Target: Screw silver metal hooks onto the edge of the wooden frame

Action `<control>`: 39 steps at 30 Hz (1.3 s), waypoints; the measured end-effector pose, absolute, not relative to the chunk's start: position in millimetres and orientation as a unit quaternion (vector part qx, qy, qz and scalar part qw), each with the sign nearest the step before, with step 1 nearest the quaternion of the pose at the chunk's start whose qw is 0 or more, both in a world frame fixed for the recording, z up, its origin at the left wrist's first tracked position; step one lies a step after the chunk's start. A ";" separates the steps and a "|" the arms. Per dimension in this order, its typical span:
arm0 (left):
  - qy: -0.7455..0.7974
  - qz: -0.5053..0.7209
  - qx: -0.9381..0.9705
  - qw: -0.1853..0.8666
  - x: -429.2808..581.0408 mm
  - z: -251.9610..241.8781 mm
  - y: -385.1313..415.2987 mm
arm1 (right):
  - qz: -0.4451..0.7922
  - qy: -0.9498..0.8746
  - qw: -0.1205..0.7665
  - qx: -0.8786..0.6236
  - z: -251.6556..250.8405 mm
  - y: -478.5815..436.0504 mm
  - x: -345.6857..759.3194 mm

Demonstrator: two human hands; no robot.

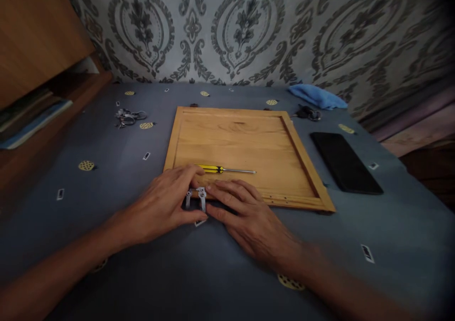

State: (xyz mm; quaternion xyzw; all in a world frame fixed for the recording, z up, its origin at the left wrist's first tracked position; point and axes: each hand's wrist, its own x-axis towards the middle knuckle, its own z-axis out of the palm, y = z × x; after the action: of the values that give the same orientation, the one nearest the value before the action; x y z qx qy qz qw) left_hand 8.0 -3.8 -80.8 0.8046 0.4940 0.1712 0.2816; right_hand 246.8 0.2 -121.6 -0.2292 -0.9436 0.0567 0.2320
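Observation:
A framed wooden cabinet door [234, 141] lies flat on the table. At its near edge is a small silver metal hinge [202, 193] with two arms pointing toward me. My left hand [168, 200] is curled around the hinge from the left, thumb below and fingers above. From the right, the index finger and thumb of my right hand [245, 212] close on the hinge's side, while its other fingers rest on the door frame. A yellow and black screwdriver [216, 169] lies across the panel, its handle end partly hidden by my left fingers.
A black phone-like slab [344, 162] lies to the right of the door. Behind it are a blue cloth [316, 96] and a dark small item with a ring [307, 113]. Metal hardware pieces [128, 117] lie at the back left. Wooden furniture [42, 36] borders the left side.

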 end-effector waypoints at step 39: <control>0.472 0.127 0.855 0.174 -7.2 -78.7 46.0 | 0.021 -0.951 0.218 -0.219 -121.4 2.4 245.0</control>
State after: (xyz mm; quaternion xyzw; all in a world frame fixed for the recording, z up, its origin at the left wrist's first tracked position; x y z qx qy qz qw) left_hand -7.2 46.0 -78.7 0.8551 0.4716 0.1265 0.1744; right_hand 245.0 2.4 -121.4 -0.2192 -0.9508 0.0209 0.2181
